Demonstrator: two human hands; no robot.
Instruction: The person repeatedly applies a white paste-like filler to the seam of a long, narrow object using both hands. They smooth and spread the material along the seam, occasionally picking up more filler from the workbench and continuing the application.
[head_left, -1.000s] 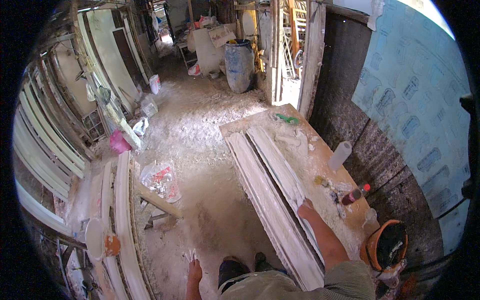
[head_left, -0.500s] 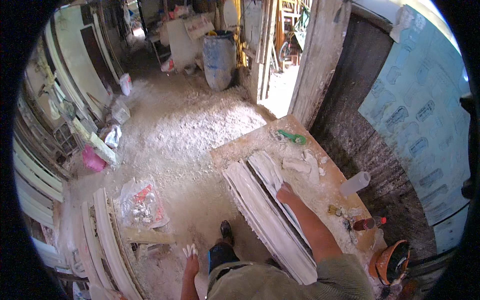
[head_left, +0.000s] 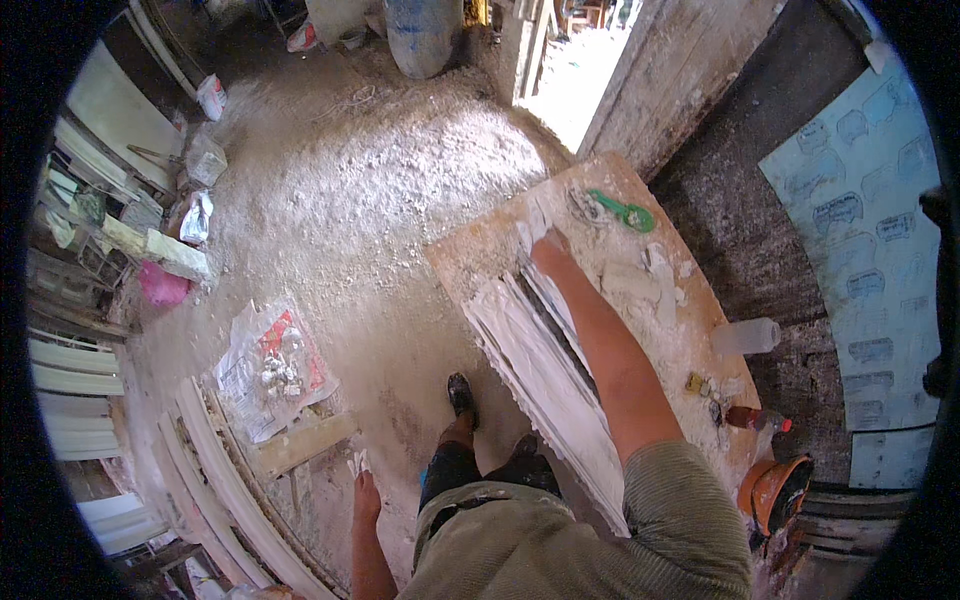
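My right hand [head_left: 548, 246] reaches over the work table [head_left: 463, 243], just past the far end of a long white moulding [head_left: 545, 385]. Its fingers look stretched out and coated in white, plaster-like paste; I make out no tool in them. The moulding lies lengthwise along the table's near left side, with a dark gap running along it. My left hand [head_left: 363, 482] hangs low at my left side, above the floor, its whitened fingers extended and nothing held. A wooden piece [head_left: 305, 443] and curved white mouldings [head_left: 225, 470] lie beyond it to the left.
On the table are a green tool [head_left: 622, 211], white lumps [head_left: 628, 283], a translucent bottle [head_left: 748, 337] and a red bottle [head_left: 752, 418]. An orange bucket [head_left: 775, 493] stands at its right. A plastic bag [head_left: 250, 375] lies on the floor; a blue barrel [head_left: 422, 40] stands far off.
My right hand has moved from the moulding's surface forward beyond its far end. My left hand remains low at my side. The view has tilted downward.
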